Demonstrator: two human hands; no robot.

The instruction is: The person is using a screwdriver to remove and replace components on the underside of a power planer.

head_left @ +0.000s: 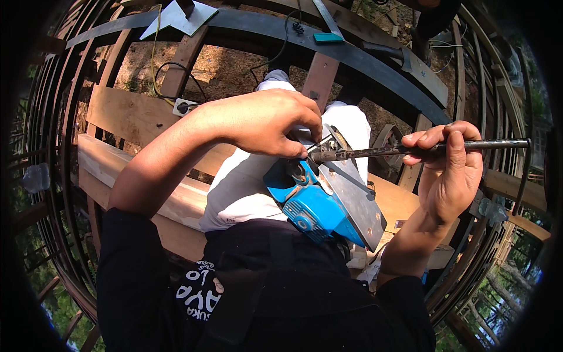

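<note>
A blue power tool (308,214) with a grey metal plate (352,205) rests in my lap, on the white trousers. My left hand (278,123) is curled over the tool's upper end, thumb pressed where a long dark metal rod (369,152) meets it; what its fingertips hold underneath is partly hidden. My right hand (443,170) has its fingers wrapped round the rod, which runs out to the right past them.
Around me are plywood boards (129,111), a curved dark strip (252,26), a white metal plate (167,26), cables (182,67), a power socket (180,107) and a teal-handled tool (328,37). A person's dark-clad leg (425,23) shows at the top right.
</note>
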